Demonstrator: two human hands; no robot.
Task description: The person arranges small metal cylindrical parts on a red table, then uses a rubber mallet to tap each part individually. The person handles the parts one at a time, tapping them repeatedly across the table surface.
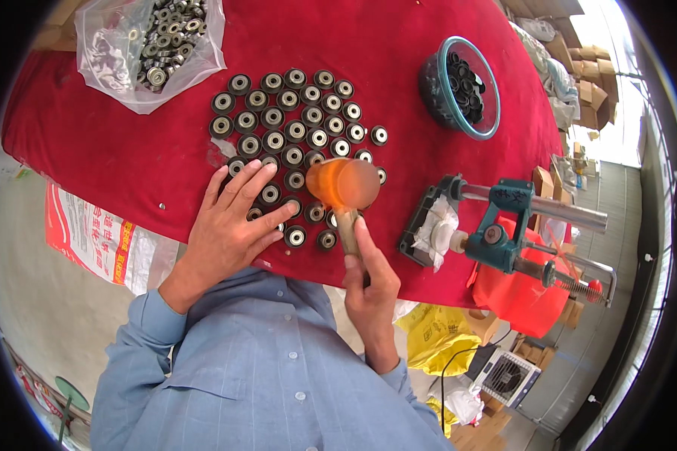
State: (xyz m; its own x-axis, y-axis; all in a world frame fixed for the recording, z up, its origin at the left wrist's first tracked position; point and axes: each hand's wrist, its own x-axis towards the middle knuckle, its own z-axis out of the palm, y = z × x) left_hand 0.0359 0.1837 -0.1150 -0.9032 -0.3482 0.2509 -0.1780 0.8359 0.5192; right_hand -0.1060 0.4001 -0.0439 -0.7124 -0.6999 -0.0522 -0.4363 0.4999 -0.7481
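A red cloth covers the counter, and on it lies a close group of small wheels, each with a black rim and a silvery metal middle. The left hand is laid palm down over the lower left of the group, its fingers spread among the wheels; whether it grips one cannot be told. The right hand is closed around the handle of a mallet, thumb side up along the wood. The mallet's orange, see-through head is over the right part of the group and hides some wheels; whether it touches any cannot be told.

At the upper left, a clear plastic bag holds loose metal rings. To the upper right, a blue bowl holds black rings. A green hand press lies along the right side of the counter, white wrapping bunched near its base; dark characters are marked on its green body. Beside the counter at left, a sack carries large red characters on white, plus lettering on a yellow and red strip. A yellow bag at lower right bears dark print, too small to read. Near it, a red bag hangs below the press. A white fan unit stands beyond.
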